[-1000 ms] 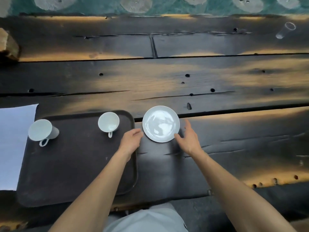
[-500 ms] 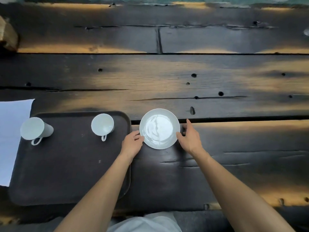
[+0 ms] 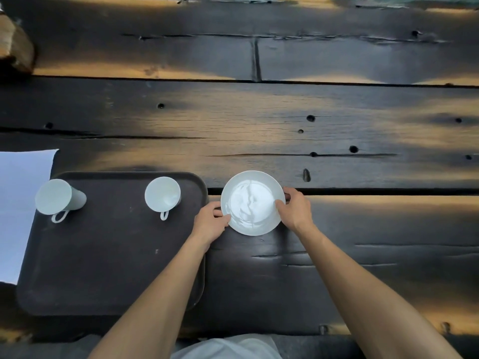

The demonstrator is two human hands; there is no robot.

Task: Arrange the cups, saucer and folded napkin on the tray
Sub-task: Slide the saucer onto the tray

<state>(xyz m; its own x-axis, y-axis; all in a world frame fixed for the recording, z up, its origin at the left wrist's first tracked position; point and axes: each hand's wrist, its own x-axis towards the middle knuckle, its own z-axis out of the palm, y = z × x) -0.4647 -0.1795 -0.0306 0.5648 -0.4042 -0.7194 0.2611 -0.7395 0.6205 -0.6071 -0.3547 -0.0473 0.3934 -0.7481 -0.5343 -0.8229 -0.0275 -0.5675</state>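
Observation:
A white saucer (image 3: 252, 202) lies on the dark wooden table just right of the dark tray (image 3: 111, 268). My left hand (image 3: 210, 224) pinches the saucer's left rim, thumb on top. My right hand (image 3: 295, 209) grips its right rim, thumb over the edge. Two white cups stand on the tray: one (image 3: 162, 194) near the far right corner, the other (image 3: 58, 199) at the far left corner, both with handles toward me. A white napkin (image 3: 18, 203) lies flat on the table left of the tray, partly cut off by the frame.
The table (image 3: 259, 125) is made of wide dark planks with gaps and knot holes. A pale wooden block (image 3: 14, 45) sits at the far left edge. The table's near edge runs close to my body.
Both hands have closed in on the saucer: from resting beside its rim to gripping it from left and right. The cups and tray have not moved.

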